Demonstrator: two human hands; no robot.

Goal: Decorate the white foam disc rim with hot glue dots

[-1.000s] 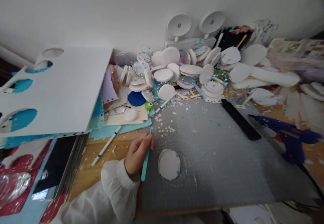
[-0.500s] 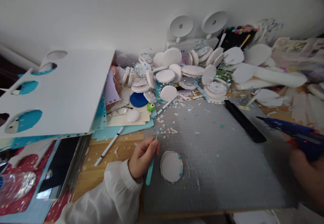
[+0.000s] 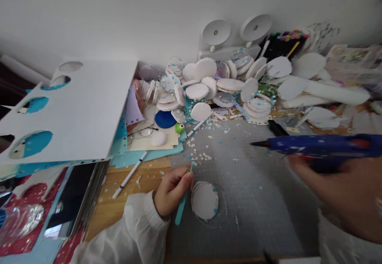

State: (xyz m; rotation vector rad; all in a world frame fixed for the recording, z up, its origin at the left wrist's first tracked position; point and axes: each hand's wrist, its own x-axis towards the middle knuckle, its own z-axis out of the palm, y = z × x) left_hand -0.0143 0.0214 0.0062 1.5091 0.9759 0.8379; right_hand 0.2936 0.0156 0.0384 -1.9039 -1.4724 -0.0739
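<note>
"Blue plastic stands out in the head view. Which hand has that glue gun (image 3: 316,144)?"

"The right hand (image 3: 349,192), to the right of the white disc (image 3: 204,201). Its grip is closed round the gun, under the barrel, and the nozzle points left, farther back than the disc."

"And the disc?"

"Lying flat on the grey mat (image 3: 247,220), small blue pieces along its right edge, thin strands curling about it."

"What about the left hand (image 3: 173,190)?"

"Just left of the disc, thumb and fingers pinched on a teal stick (image 3: 181,208). Whether the stick touches the mat, I can't tell."

"Anything behind the disc?"

"Tiny pale stars (image 3: 204,156) scattered on the mat, then a heap of white rounds (image 3: 199,91) well beyond."

"And off to its left?"

"Past the left hand, a banded white rod (image 3: 129,175) on the wooden tabletop (image 3: 112,208); farther out, a white board (image 3: 89,109) with round holes."
</note>
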